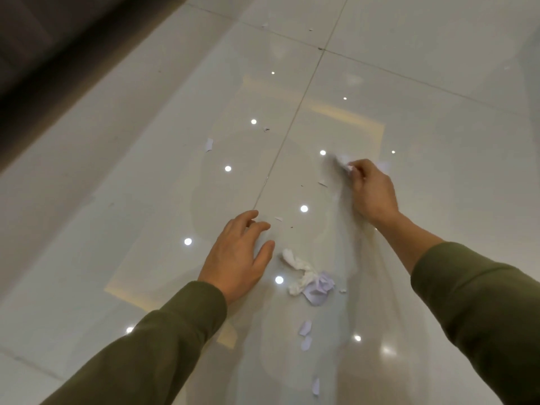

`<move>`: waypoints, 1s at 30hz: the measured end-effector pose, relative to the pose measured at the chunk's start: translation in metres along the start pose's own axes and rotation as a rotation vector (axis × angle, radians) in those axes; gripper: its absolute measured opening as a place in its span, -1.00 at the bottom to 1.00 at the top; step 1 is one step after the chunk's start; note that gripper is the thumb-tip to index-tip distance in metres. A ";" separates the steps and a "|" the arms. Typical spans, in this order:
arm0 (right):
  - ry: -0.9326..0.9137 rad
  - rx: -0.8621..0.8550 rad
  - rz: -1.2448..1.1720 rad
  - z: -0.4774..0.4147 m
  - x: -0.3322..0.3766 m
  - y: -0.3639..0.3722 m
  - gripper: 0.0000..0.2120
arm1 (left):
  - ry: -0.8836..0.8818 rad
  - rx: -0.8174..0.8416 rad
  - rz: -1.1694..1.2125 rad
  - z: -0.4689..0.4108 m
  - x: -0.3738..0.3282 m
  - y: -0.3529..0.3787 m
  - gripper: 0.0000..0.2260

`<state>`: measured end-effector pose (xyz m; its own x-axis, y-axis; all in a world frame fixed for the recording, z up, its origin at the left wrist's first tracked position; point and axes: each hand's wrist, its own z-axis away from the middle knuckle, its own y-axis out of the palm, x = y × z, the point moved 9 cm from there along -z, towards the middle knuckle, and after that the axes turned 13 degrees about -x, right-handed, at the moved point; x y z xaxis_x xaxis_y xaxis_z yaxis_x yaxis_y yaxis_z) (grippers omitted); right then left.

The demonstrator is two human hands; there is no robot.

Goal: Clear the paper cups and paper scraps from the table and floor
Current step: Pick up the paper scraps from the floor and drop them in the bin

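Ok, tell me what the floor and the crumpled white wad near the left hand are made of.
Floor: polished tile, likely glazed ceramic or stone. It mirrors ceiling lights and shows thin grout lines. Crumpled white wad: soft, tissue-like paper, matte, with limp rounded wrinkles. The lilac scrap beside it looks like stiffer sheet paper, with sharper creases.

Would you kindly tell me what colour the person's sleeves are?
Olive green; the sleeves show best in the head view.

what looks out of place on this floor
Paper litters the tiled floor: a crumpled wad beside the left hand, small scraps nearer the camera, a lone scrap farther off. The right hand pinches a blurred scrap.
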<state>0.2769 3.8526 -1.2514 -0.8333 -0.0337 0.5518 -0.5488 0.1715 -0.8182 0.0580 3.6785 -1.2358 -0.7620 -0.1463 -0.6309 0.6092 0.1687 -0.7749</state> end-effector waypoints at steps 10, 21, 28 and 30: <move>-0.525 0.382 0.280 0.116 0.106 0.028 -0.80 | -0.108 -0.166 0.108 0.016 0.030 -0.032 -0.74; -0.244 0.141 0.118 -0.038 0.188 0.076 -0.71 | -0.021 0.112 -0.151 0.041 0.052 -0.033 -0.52; -0.250 0.199 0.126 -0.025 0.190 0.114 -0.70 | -0.201 -0.056 -0.084 0.005 0.080 -0.090 -0.51; -0.183 0.285 0.101 -0.023 0.181 0.127 -0.72 | -0.246 -0.080 -0.052 0.003 0.087 -0.102 -0.53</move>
<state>0.0580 3.8911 -1.2514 -0.8685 -0.2107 0.4486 -0.4378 -0.0982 -0.8937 -0.0699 3.6459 -1.2114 -0.7099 -0.3875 -0.5881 0.5435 0.2297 -0.8074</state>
